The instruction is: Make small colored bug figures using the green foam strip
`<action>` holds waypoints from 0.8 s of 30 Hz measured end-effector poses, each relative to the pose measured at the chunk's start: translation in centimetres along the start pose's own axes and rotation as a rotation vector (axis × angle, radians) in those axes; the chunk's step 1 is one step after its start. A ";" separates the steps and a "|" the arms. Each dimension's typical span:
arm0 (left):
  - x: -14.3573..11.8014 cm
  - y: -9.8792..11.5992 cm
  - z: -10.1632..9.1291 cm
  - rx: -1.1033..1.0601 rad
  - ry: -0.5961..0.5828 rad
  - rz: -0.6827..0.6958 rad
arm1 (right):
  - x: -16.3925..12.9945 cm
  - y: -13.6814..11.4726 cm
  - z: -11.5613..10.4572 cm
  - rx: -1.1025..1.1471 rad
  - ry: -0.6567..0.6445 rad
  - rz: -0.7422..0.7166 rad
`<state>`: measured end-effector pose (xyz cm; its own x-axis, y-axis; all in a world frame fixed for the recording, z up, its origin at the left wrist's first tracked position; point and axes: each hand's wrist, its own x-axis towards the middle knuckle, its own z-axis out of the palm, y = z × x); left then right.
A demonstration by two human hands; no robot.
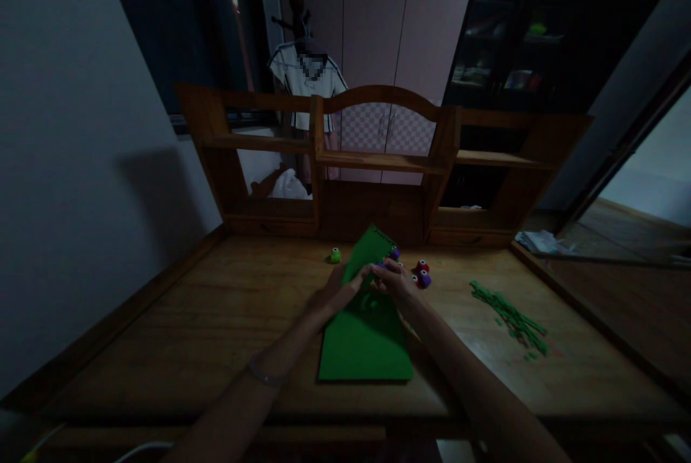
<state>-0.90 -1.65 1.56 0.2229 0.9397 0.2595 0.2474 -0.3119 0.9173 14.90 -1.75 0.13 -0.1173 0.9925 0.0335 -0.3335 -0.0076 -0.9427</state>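
Note:
A green pad (pixel 367 344) with a row of holes or a spiral along its top edge lies in front of me on the wooden desk. Over its upper part, my left hand (pixel 348 289) and my right hand (pixel 394 280) meet, fingertips pinched close together. What they hold between them is too small and dark to make out; a bit of purple shows by the fingertips. Just beyond my right hand sits a small purple figure (pixel 395 253) at the pad's edge. To its right are a red figure (pixel 422 266) with a round white eye and another purple figure (pixel 425 279).
A small green figure (pixel 335 255) stands left of the pad. Several thin green strips (pixel 510 313) lie in a loose pile on the right of the desk (pixel 216 319), with small green scraps beside them. A wooden shelf unit (pixel 378 160) rises along the back edge.

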 end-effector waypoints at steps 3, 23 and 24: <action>0.3 -0.5 0.2 -0.059 -0.020 -0.001 | 0.0 0.1 0.0 -0.035 0.036 0.016; 1.1 -1.9 0.1 0.083 0.115 0.070 | -0.4 0.5 0.4 -0.154 -0.025 -0.027; 1.1 -1.7 0.1 0.066 0.110 0.066 | -0.4 0.5 0.4 -0.153 -0.022 -0.034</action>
<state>-1.00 -0.11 0.25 0.1371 0.9255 0.3531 0.2975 -0.3785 0.8765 14.39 -2.19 -0.21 -0.1299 0.9889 0.0718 -0.1915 0.0460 -0.9804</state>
